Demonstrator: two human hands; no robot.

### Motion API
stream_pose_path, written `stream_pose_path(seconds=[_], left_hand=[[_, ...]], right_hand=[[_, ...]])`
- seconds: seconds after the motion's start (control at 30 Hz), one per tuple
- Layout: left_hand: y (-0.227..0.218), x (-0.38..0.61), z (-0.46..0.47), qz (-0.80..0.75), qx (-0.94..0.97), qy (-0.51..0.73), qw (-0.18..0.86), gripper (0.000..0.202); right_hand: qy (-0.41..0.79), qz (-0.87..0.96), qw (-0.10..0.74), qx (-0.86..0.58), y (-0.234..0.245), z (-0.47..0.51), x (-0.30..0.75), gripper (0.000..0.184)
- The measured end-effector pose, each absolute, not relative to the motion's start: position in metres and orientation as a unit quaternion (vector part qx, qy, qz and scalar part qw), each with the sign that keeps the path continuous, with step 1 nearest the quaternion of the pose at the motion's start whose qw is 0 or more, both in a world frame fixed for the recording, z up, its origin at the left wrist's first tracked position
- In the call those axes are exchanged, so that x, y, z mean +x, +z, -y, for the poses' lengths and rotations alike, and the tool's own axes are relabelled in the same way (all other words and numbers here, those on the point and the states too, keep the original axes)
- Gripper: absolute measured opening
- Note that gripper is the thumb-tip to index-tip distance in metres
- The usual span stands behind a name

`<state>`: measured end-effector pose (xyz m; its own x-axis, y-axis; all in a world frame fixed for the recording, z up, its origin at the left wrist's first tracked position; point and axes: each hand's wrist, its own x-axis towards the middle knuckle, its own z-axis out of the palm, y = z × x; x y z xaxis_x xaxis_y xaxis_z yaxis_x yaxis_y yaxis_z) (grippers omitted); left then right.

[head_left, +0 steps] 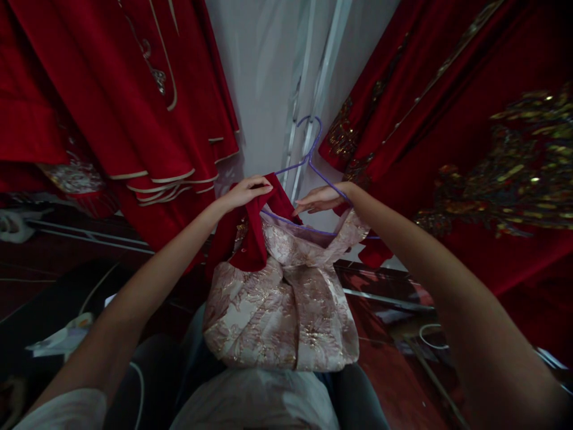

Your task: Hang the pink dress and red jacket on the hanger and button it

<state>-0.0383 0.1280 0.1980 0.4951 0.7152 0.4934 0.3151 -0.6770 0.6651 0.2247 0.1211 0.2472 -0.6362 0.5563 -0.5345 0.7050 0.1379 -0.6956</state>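
A purple hanger [310,156] stands upright over my lap, its hook at the top. From it hangs a pale pink and gold brocade dress [250,310], spread across my knees. A small red garment [256,239] drapes over the hanger's left side and the dress's left shoulder. My left hand [248,192] pinches the red cloth near its upper edge. My right hand [320,199] reaches in by the hanger's right arm, fingers stretched toward the red cloth; whether the fingertips touch it I cannot tell. The brocade's right strap lies below my right wrist.
Red garments with pale trim [170,143] hang at the left. More red garments with gold sequins [505,179] hang at the right. A pale wall [259,71] with metal rails stands ahead. White paper [60,341] lies at the lower left, above a reddish floor [389,370].
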Motion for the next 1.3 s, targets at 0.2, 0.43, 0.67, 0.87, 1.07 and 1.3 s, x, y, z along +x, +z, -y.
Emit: stream_pose_path(seconds=[0.2,0.43,0.67,0.87,1.07,1.3], left_hand=[[0.195,-0.036,-0.129,-0.349,0.839,0.382,0.166,0.026],[0.191,-0.031,-0.12,-0.412,0.839,0.355,0.023,0.025],[0.187,-0.033,-0.116,-0.392,0.85,0.351,-0.005,0.025],[0.187,-0.031,-0.114,-0.395,0.852,0.343,0.016,0.025],[0.185,-0.029,-0.105,-0.413,0.843,0.344,-0.006,0.025],[0.186,-0.028,-0.094,-0.425,0.838,0.342,-0.021,0.025]], right_hand=[[-0.502,-0.753,0.008,0.426,0.24,-0.124,0.225,0.034],[-0.135,-0.793,-0.145,0.576,0.249,-0.136,0.225,0.025],[0.03,-0.679,-0.254,0.688,0.268,-0.123,0.271,0.031],[0.052,-0.66,-0.255,0.705,0.274,-0.101,0.345,0.037],[0.002,-0.66,-0.175,0.731,0.272,-0.055,0.383,0.027],[0.033,-0.694,-0.062,0.716,0.264,0.007,0.362,0.039]])
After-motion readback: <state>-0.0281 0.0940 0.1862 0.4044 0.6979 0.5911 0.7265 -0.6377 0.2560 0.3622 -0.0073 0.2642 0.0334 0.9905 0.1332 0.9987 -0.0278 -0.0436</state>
